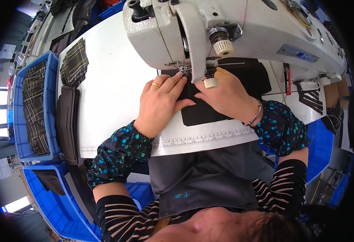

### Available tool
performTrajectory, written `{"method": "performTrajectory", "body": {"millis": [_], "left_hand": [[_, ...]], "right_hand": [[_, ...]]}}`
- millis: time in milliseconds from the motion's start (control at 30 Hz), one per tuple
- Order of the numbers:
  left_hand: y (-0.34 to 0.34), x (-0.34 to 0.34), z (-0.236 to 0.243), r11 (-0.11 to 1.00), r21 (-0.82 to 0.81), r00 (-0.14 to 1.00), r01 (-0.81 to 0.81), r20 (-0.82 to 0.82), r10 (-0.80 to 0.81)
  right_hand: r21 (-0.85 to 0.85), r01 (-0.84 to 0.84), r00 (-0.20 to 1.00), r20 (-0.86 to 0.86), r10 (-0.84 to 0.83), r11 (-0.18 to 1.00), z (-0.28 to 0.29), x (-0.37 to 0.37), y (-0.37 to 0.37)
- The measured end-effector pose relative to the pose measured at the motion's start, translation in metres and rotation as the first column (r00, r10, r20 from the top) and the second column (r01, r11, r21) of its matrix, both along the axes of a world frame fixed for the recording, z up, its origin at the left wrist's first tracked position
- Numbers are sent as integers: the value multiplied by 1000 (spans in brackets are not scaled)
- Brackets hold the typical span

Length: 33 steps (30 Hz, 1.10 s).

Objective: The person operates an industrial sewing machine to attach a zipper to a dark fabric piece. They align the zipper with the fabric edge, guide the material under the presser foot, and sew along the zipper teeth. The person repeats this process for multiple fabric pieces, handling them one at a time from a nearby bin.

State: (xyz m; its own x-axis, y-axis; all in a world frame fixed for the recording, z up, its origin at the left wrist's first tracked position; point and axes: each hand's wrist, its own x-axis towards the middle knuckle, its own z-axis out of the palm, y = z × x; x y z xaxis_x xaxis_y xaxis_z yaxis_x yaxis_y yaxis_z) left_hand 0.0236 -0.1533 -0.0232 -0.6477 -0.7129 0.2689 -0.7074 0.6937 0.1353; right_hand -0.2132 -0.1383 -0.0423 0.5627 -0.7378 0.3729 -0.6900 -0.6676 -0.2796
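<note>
A black fabric piece (203, 112) lies on the white table under the head of a pale sewing machine (241, 26). My left hand (159, 100) rests on its left edge, fingers stretched toward the presser foot (184, 69) and thumb spread aside. On the right, my right hand (228, 93) lies over the same fabric with its thumb out. Its fingertips are partly hidden behind the machine's tension knob (211, 83). Both hands press the cloth flat rather than grip it. The needle itself is too small to make out.
Plaid fabric pieces (74, 62) and folded dark pieces (67, 121) lie at the table's left. Beside them stands a blue crate (52, 105) of plaid cloth, with another blue bin (60, 209) below. A printed ruler (201, 140) runs along the front edge. Black strips (309, 97) lie right.
</note>
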Motion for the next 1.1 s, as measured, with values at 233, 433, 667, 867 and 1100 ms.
{"method": "performTrajectory", "body": {"millis": [233,433,667,867,1100], "left_hand": [[-1,0,0,1000,-7,1000,2,-8,-2],[0,0,-2,1000,-12,1000,2,0,-2],[-1,2,-6,999,-42,1000,8,15,-8],[-3,-1,0,999,-33,1000,1,11,-1],[-4,1,-1,999,-35,999,5,41,-3]], "right_hand": [[-23,5,1000,9,-5,1000,-2,0,-1],[-21,1,1000,-10,-1,1000,-2,1,-1],[12,3,1000,-8,-3,1000,-2,0,-1],[-43,-4,1000,-31,3,999,-5,-1,-4],[-79,5,1000,5,-4,997,-7,-1,-5]]}}
